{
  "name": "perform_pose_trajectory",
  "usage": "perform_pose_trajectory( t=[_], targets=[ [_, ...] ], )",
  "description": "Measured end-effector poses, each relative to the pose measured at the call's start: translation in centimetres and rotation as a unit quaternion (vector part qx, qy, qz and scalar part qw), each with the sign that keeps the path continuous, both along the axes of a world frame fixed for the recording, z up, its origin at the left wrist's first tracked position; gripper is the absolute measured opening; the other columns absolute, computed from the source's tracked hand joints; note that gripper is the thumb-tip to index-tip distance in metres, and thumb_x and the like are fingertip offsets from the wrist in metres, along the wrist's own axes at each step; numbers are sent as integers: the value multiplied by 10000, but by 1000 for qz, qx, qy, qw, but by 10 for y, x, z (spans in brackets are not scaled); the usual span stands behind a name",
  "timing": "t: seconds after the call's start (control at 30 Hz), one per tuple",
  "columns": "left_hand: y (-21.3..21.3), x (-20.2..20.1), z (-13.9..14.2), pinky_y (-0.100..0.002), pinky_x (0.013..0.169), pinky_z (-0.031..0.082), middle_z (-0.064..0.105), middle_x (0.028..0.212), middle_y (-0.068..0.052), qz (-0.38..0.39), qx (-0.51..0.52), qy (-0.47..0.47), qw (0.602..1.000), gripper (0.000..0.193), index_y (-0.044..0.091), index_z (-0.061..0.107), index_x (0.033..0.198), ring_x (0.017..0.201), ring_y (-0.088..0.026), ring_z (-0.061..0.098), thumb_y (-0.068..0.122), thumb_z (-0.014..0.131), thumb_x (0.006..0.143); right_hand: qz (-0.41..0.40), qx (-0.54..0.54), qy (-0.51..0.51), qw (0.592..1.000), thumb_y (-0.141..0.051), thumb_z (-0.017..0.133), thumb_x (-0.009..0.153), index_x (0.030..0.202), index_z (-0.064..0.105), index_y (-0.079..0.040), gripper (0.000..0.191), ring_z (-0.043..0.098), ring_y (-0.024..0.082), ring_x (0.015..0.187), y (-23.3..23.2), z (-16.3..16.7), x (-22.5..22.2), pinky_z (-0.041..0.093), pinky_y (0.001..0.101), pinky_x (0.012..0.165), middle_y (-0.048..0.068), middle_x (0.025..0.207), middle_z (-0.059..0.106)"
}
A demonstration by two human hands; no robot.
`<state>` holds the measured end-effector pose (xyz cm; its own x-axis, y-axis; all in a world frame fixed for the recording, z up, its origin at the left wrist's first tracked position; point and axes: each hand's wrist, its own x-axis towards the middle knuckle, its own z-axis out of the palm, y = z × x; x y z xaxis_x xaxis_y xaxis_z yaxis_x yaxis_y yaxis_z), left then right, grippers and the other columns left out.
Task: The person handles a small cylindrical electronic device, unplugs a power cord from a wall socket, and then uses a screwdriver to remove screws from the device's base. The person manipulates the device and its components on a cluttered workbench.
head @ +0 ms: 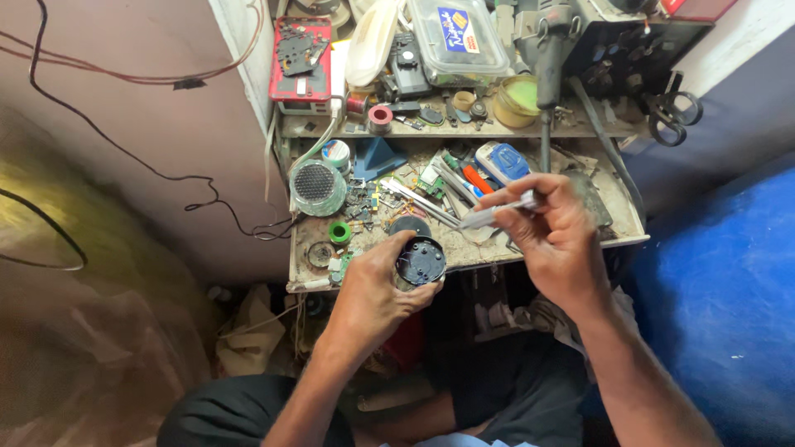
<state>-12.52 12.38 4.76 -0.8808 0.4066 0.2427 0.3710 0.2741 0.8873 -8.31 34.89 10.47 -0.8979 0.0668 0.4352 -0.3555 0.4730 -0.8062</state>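
- The left hand (373, 285) is curled tightly around a small round black part (420, 260), thumb and fingers clamped on its rim so the open face tilts up toward the camera; it sits at about 7 o'clock from the middle of the workbench (633, 236), right at the front edge
- The right hand (551, 236) pinches a slim pale tool (489, 216) between thumb and fingertips, the fingers drawn narrow around its shaft; the tool lies almost level, its tip aimed to 9 o'clock, ending just above and to 2 o'clock of the black part, not touching it as far as can be seen
- The two hands are near each other over the front of the bench, the right one higher in the view
- On the bench at 10 o'clock from the left hand stands a round clear lamp head with a dotted face (316, 186); a small green ring (339, 232) lies between it and the hand
- A flat blue and white tool (503, 161) lies at 12 o'clock from the right hand, beside an orange-handled one (476, 179)
- On the shelf behind, at 12 o'clock, are a clear plastic box (458, 37), a red case (301, 62) and a yellow-green tub (517, 99)
- Black scissors (672, 116) hang at 2 o'clock off the shelf's end
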Motion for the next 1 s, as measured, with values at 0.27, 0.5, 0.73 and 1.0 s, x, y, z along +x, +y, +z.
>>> perform_pose_trajectory(
  t=[0.27, 0.5, 0.73, 1.0],
  targets=[
    [-1, 0, 4, -365, 841, 578, 734, 1045, -210, -6, 9, 10, 1000, 646, -41, 627, 1249, 934, -306, 751, 208, 870, 705, 40, 146, -27, 988, -41, 685, 972, 1249, 529, -34, 318, 743, 92, 898, -24, 22, 1, 597, 238, 749, 54, 1017, 782],
    [0, 1, 3, -372, 843, 572, 727, 1054, -218, -3, 16, 23, 1000, 650, -44, 625, 1244, 946, -326, 742, 180, 876, 688, 45, 165, -27, 985, -40, 686, 967, 1256, 535, -34, 327, 765, 110, 899, -26, 24, -6, 608, 247, 744, 54, 1009, 782],
    [-1, 2, 2, -365, 862, 569, 726, 1067, -221, -4, 21, 24, 999, 653, -55, 620, 1249, 966, -326, 738, 186, 877, 699, 41, 77, -9, 996, -51, 661, 1017, 1267, 508, -1, 297, 736, 137, 997, -6, 21, -9, 614, 275, 862, 97, 1070, 755],
    [0, 1, 0, -360, 872, 568, 727, 1073, -226, -2, 16, 14, 1000, 671, -58, 618, 1256, 960, -318, 743, 205, 879, 697, -21, -216, -59, 974, -167, 691, 1015, 1125, 552, -34, 221, 726, 137, 834, 46, -31, -21, 617, 261, 734, 96, 978, 720]
  ],
)
